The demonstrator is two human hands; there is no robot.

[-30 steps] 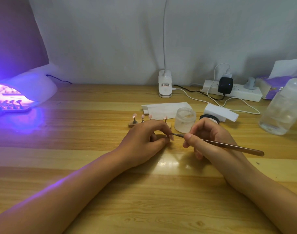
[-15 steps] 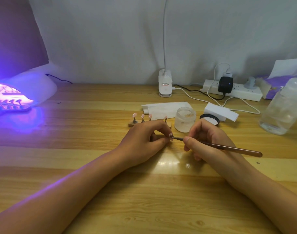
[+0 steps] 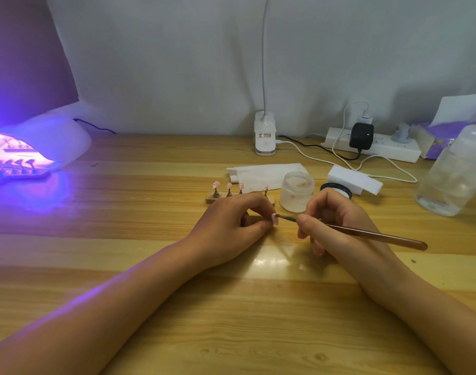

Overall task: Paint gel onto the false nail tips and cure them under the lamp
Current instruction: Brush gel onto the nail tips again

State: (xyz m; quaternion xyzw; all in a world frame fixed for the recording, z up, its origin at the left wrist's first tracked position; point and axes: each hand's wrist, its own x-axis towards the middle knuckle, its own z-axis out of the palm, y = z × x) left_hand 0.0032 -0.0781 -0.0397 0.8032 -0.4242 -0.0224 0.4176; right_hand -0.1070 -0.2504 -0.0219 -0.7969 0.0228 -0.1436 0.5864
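Observation:
My left hand (image 3: 231, 226) rests on the wooden table and pinches a small pink false nail tip (image 3: 274, 218) between thumb and forefinger. My right hand (image 3: 334, 226) grips a thin brown brush (image 3: 366, 234) like a pen, its tip touching that nail tip. Behind my left hand stands a small wooden holder (image 3: 210, 199) with several pink nail tips on little stands (image 3: 216, 186). A frosted gel jar (image 3: 297, 191) stands open just behind the brush tip. At the far left the white curing lamp (image 3: 42, 147) glows purple, with another row of tips inside (image 3: 20, 165).
A black-rimmed jar lid (image 3: 337, 188), a white block (image 3: 354, 179) and folded white tissue (image 3: 263, 175) lie behind my hands. A clear plastic bottle (image 3: 456, 174) stands at the right. A power strip (image 3: 380, 148) with cables and a desk lamp base (image 3: 264, 136) sit along the wall.
The brush tip moved left from beside the nail tip onto it. My right hand shifted slightly left and down. My left hand stayed still.

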